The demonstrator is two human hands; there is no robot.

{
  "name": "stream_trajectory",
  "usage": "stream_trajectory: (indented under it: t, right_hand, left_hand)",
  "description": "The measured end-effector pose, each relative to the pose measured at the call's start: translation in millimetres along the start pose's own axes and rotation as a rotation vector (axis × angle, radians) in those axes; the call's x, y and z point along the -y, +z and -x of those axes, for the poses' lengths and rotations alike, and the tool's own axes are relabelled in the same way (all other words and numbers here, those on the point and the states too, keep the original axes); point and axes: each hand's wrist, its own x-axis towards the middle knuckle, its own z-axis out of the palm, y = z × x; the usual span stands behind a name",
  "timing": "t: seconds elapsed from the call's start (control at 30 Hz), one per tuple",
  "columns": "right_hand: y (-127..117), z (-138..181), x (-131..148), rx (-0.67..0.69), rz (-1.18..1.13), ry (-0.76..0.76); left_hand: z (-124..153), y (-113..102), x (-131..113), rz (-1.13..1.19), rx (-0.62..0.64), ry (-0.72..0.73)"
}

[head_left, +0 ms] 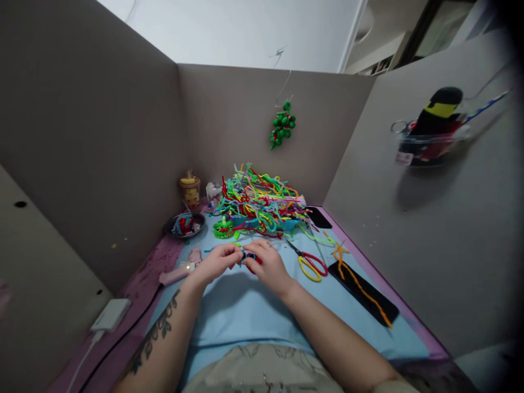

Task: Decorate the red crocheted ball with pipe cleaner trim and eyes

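Observation:
My left hand (218, 260) and my right hand (267, 265) meet over the light blue mat (245, 311), fingers pinched together on a small red and blue pipe-cleaner piece (248, 256). Just beyond them lies a big tangled heap of coloured pipe cleaners (257, 199). A green pipe-cleaner figure (224, 228) sits at the heap's left front. Scissors with red and yellow handles (310, 263) lie to the right of my right hand.
Grey partition walls enclose the desk on three sides. A green bead cluster (282, 124) hangs on the back wall. A dark dish (185, 225), a small jar (190, 188), a pink tool (177, 273), an orange pipe cleaner (360, 284) on a black strip and a white charger (110, 315) lie around.

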Motion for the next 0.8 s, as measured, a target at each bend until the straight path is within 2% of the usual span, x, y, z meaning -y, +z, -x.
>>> stream_trajectory:
  t: [0.23, 0.57, 0.8]
  right_hand:
    - [-0.8, 5.1, -4.3, 0.02, -0.057, 0.031]
    - [6.9, 10.2, -10.3, -0.017, -0.2, 0.131]
    - [7.2, 8.9, -20.0, -0.058, -0.375, 0.348]
  left_hand:
    - [1.7, 0.2, 4.1, -0.063, 0.061, 0.003]
    - [-2.4, 0.4, 6.9, -0.128, 0.051, -0.007]
    - [0.2, 4.0, 0.8, -0.252, -0.003, 0.07]
